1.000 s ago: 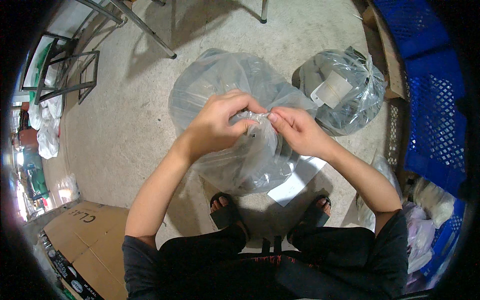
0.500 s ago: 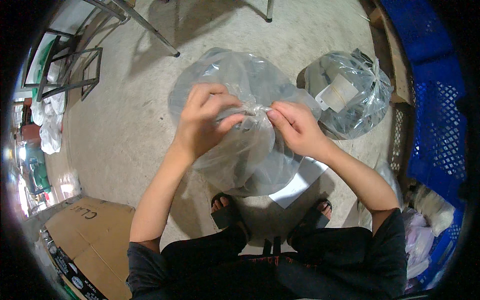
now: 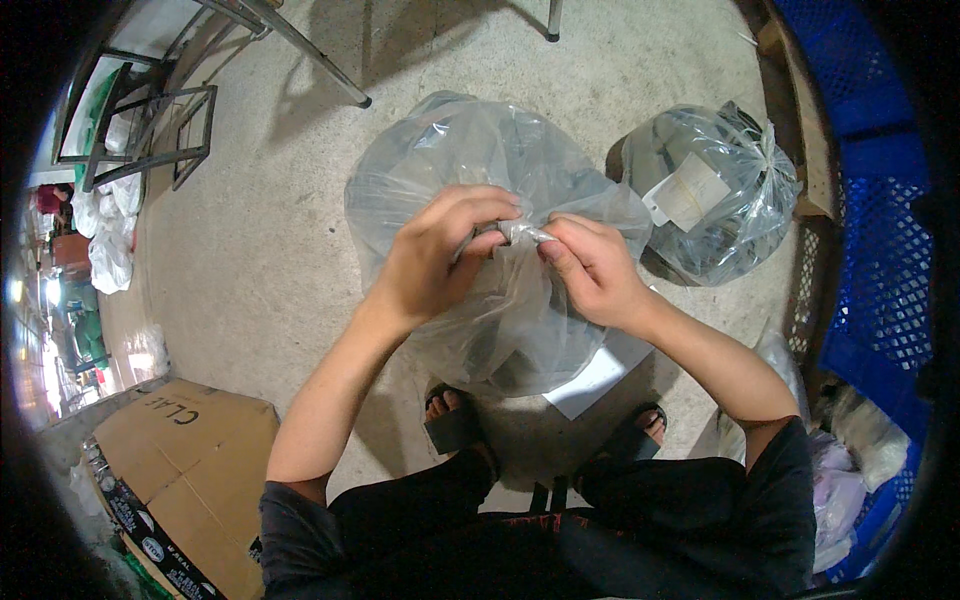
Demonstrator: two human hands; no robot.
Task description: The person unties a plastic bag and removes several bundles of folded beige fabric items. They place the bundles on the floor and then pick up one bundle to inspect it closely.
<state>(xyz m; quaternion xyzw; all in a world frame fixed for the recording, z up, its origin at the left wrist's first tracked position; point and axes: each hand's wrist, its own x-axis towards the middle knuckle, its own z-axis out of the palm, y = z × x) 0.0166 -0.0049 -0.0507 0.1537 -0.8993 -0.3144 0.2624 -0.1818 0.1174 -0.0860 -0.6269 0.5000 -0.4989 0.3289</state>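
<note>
A large, clear plastic bag [image 3: 420, 150], bulging and rounded, stands on the floor in front of my feet. Its gathered neck is twisted into a tight rope between my two hands. My left hand [image 3: 440, 250] pinches one end of the twist between thumb and curled fingers. On the other end, my right hand [image 3: 595, 265] is closed with thumb and forefinger pressed together. The bag's contents look greyish and cannot be made out through the plastic. Under the bag's near right side lies a white sheet of paper [image 3: 598, 383].
A second tied clear bag [image 3: 740, 235] with a pale card [image 3: 692, 193] sits at the right. Blue plastic crates [image 3: 885, 270] line the right edge. At the lower left is a flattened cardboard box [image 3: 190, 470]. Metal legs [image 3: 315, 55] and a black frame [image 3: 150, 140] stand at the upper left.
The bag's neck is now twisted tighter, into a rope between my hands. My left hand has turned and its fingers have closed in on the twist. The whole view has shifted slightly.
</note>
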